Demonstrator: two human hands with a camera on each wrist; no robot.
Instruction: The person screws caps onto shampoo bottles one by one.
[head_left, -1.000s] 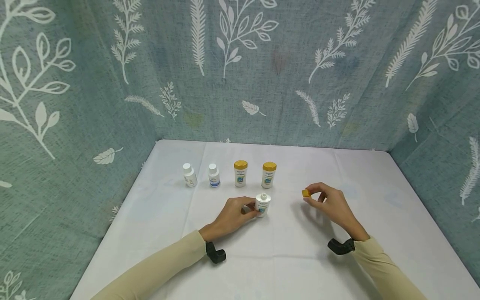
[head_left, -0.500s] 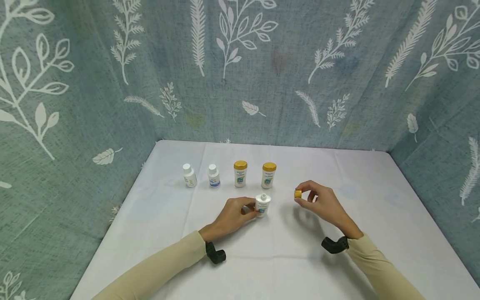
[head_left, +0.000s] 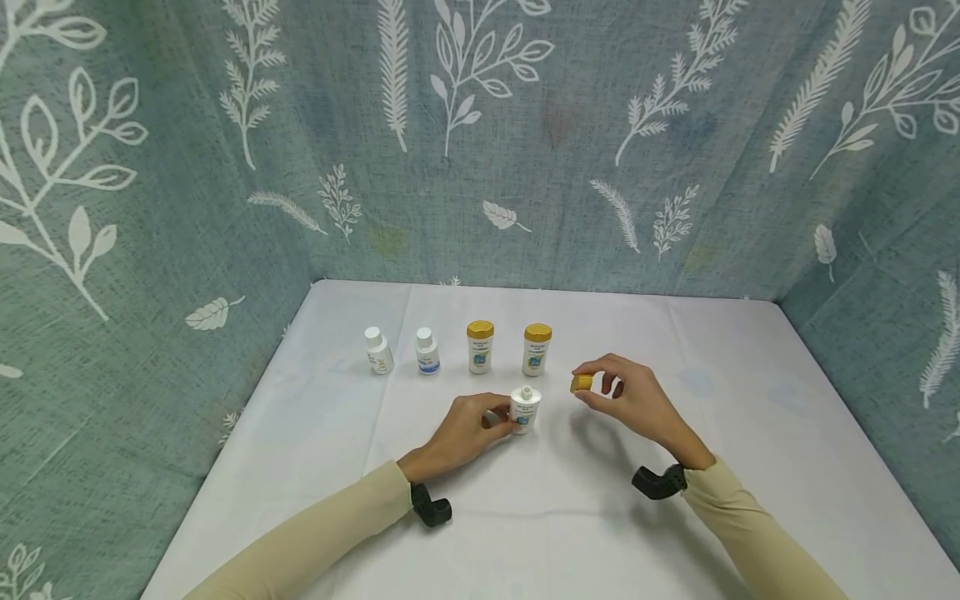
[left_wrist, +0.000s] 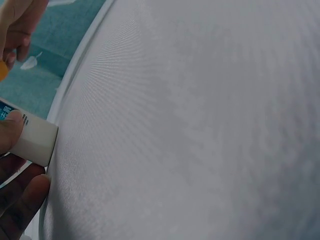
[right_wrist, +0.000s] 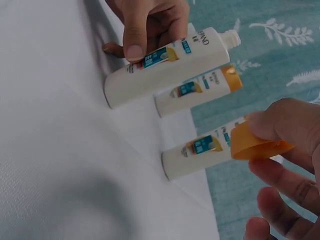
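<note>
An uncapped white shampoo bottle (head_left: 526,408) stands upright on the table, its narrow neck bare on top. My left hand (head_left: 467,432) grips it low on its body from the left; the right wrist view shows the thumb across the label of the bottle (right_wrist: 200,52). Raised above the table to the right, my right hand (head_left: 633,404) pinches a yellow-orange cap (head_left: 581,382) between thumb and fingers. In the right wrist view the hollow underside of the cap (right_wrist: 260,145) shows. A gap lies between cap and bottle neck.
Behind the hands stand two yellow-capped shampoo bottles, one at centre (head_left: 481,348) and one farther right (head_left: 536,352). Left of them are two small white-capped bottles, a blue-labelled one (head_left: 428,353) and a leftmost one (head_left: 379,353). A patterned curtain (head_left: 555,167) encloses the white table (head_left: 480,550).
My right hand has moved left with the cap, closer to the uncapped bottle. The left hand and the bottle it grips have stayed in place.
</note>
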